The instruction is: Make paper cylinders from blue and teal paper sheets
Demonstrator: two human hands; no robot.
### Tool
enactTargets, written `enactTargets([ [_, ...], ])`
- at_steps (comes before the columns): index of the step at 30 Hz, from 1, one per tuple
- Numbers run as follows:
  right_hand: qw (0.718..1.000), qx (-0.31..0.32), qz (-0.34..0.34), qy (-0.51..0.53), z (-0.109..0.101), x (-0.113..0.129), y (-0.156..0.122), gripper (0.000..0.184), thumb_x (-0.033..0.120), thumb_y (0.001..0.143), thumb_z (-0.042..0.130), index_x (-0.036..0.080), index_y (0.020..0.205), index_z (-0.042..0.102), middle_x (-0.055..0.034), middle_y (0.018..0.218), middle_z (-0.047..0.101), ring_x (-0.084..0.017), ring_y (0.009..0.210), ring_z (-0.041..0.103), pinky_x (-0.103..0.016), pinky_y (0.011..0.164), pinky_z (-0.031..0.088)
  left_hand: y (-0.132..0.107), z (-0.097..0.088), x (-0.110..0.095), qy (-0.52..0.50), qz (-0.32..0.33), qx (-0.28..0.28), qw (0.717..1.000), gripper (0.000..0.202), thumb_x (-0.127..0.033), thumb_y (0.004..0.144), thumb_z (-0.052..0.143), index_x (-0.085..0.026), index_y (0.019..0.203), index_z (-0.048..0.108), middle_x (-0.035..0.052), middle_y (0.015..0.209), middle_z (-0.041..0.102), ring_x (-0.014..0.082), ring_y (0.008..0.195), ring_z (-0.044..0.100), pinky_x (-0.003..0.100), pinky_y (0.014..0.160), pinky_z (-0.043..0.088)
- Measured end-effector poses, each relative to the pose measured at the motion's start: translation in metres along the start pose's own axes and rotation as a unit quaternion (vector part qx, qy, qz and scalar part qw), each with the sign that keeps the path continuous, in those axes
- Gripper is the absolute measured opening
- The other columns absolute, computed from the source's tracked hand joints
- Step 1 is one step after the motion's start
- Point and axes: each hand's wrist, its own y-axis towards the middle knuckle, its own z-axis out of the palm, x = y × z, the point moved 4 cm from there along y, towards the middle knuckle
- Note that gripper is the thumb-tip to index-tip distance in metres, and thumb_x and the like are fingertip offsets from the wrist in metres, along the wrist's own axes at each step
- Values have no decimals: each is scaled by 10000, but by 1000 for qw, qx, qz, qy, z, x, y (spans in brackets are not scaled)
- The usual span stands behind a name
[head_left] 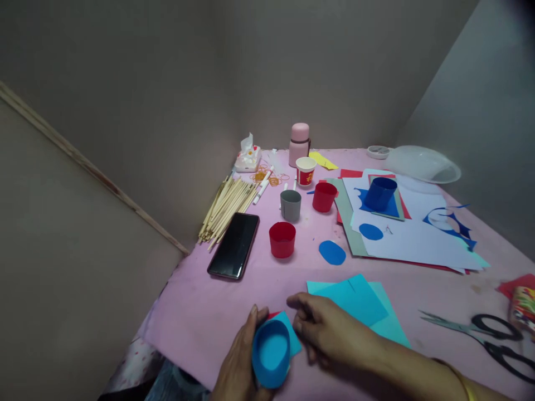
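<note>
My left hand (239,362) is wrapped round a blue paper cup (271,353) at the near edge of the pink table (200,312); its open mouth faces the camera. My right hand (330,331) rests beside the cup with its fingers curled against a small turquoise paper piece (292,334) that lies under the cup. Whether those fingers grip the piece is unclear. A little red paper shows behind the cup. Turquoise sheets (359,303) lie just beyond my right hand.
Two red paper cups (282,239) (324,196), a grey one (290,204) and a blue one (381,192) stand mid-table. A phone (234,245), wooden sticks (225,206), blue oval cutouts (332,252), stacked paper sheets (418,234), scissors (485,334), a pink flask (300,143) and a clear bowl (422,162) surround them.
</note>
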Motion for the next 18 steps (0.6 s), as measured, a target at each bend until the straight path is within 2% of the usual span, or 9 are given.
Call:
enactTargets([
  [4,999,23,34,18,8,-3,4,375,110,862,398,108,1225,495,91,439,487,-76,303,415,-149,316,320,-7,12,23,-34,-10,-11,999,1046,-153,742,642,-322,1456,-104,128,1312,565,292,1139,589,456,912,530],
  [7,998,38,39,24,12,-4,6,236,71,806,408,129,962,574,102,365,468,-66,255,374,-133,277,283,-9,21,37,-53,-23,-11,998,1102,-177,713,706,-356,1454,-90,111,1287,592,294,1102,615,454,897,543],
  [9,998,39,37,34,15,-6,8,198,45,761,397,157,819,550,106,333,461,-65,237,364,-126,259,268,-8,23,41,-65,-41,-12,997,1070,-171,722,701,-376,1456,-50,94,1275,604,294,1092,620,462,895,545],
  [13,996,48,19,73,16,-10,10,238,44,717,363,160,806,551,103,302,466,-79,227,394,-124,248,281,-1,22,36,-88,-72,-16,993,991,-158,773,659,-377,1458,-24,89,1242,626,279,1061,640,456,859,570],
  [18,990,38,-25,134,2,-10,2,205,129,708,418,141,838,576,99,355,489,-68,254,419,-125,260,278,24,20,10,-161,-65,-23,984,1024,-141,767,677,-380,1453,-45,70,1186,658,251,1022,663,426,845,585],
])
